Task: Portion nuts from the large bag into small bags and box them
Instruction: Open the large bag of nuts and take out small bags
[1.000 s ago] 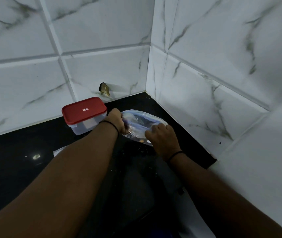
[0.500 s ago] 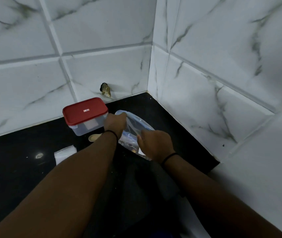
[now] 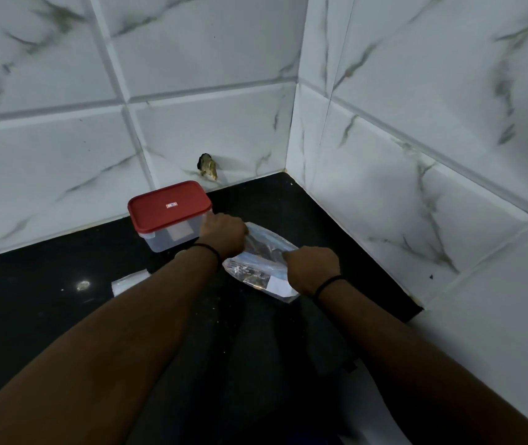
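Black table (image 3: 47,300): glossy dark stone set into a tiled corner; one bright light spot reflected at the left; pale crumbs scattered near the middle.
Walls (image 3: 400,130): white marble-look tiles with grey veins, meeting in a corner behind the table.
Hole (image 3: 207,166): small dark break in the back wall, just above the table edge, behind the box.
Box (image 3: 172,231): clear plastic tub, lid on, standing upright near the back wall, left of the bag; contents cannot be told.
Lid (image 3: 169,205): red, rounded corners, small label in its middle.
Bag (image 3: 261,268): large clear plastic bag lying on the table right of the box, between the two hands; dark contents show through the film; a white label sits at its near end.
Left hand (image 3: 224,234): at the bag's far left edge, just beside the box; fingers curled down onto the plastic and gripping it; black band on the wrist.
Right hand (image 3: 312,266): at the bag's right edge, nearer the viewer; fingers curled under, clamped on the plastic; black band on the wrist.
Small bags (image 3: 127,282): pale flat plastic lying on the table, partly hidden behind the left forearm, well apart from the large bag.
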